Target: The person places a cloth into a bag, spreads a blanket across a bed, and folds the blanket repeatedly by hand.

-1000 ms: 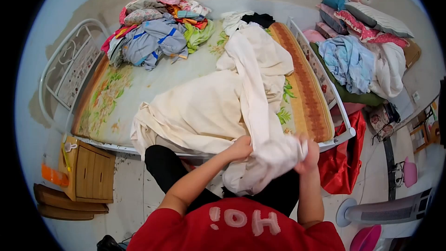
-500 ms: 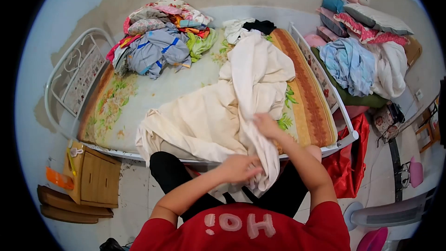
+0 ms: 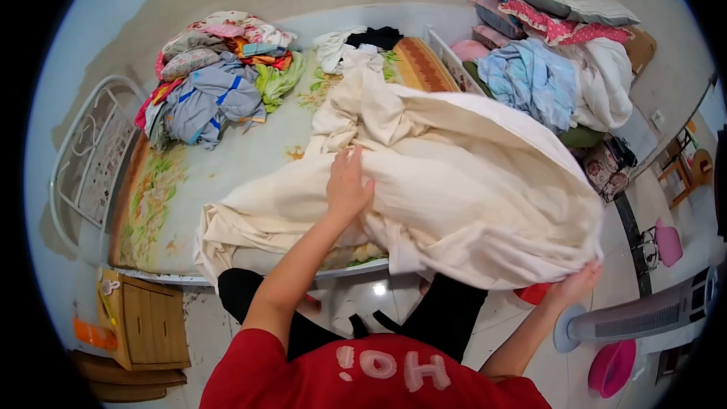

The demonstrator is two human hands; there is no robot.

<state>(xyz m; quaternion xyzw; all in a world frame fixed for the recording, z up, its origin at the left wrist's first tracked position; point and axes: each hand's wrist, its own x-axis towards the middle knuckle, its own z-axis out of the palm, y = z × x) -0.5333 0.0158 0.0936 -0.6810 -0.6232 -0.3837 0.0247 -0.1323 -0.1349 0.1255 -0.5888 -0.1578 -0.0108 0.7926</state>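
A large cream-white sheet [image 3: 462,182] lies in folds over the right half of the bed, its right part lifted and billowing past the bed's near edge. My right hand [image 3: 579,282] is closed on the sheet's edge at the lower right, held out beyond the bed. On top of the sheet near its middle rests my left hand [image 3: 348,188], fingers stretched out and thumb apart. Under the sheet, the mattress [image 3: 227,197] with its floral pattern shows on the left. My black-clad knees are at the bed's near side.
Heaped clothes [image 3: 219,95] lie at the bed's back left, with a black garment [image 3: 373,38] near the back middle. Pillows [image 3: 579,4] and bedding are stacked at right. A wooden cabinet [image 3: 148,322] stands lower left, a tower fan [image 3: 644,314] and pink basin [image 3: 612,367] lower right.
My right hand has swung out to the right, spreading the bunched sheet wide. My left hand has moved up onto the sheet. The view has shifted to the right.
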